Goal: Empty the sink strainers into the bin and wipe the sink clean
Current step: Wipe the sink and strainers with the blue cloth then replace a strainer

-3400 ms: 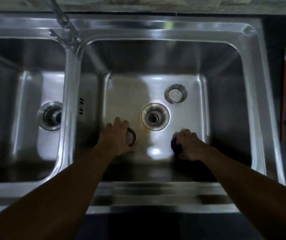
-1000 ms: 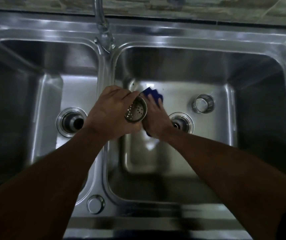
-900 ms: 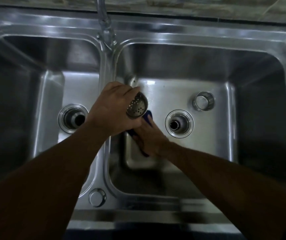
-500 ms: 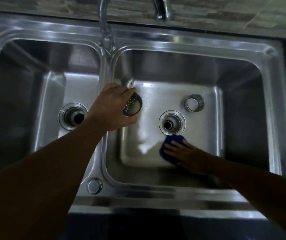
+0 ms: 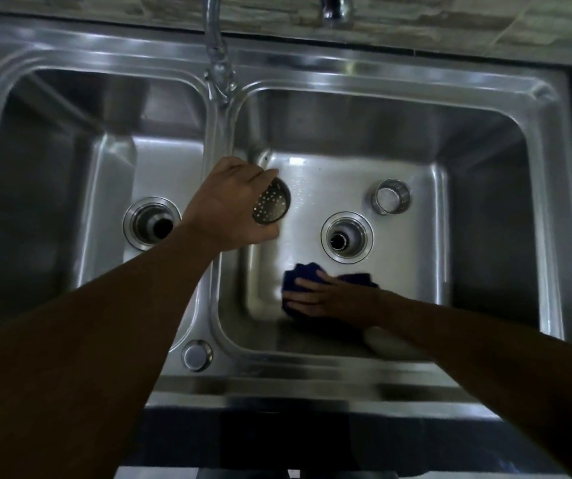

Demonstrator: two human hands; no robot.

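Left hand [image 5: 229, 209] clenched around strainer [image 5: 272, 206]; right hand [image 5: 329, 297] pressing cloth [image 5: 300, 276] flat; risk: wet strainer slipping into open drain [image 5: 346, 242]

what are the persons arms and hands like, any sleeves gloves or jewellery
Both forearms are bare up to the frame edge: no sleeves show. The left hand and right hand wear no gloves, and no rings, watch or bracelet can be seen, though the light is dim.
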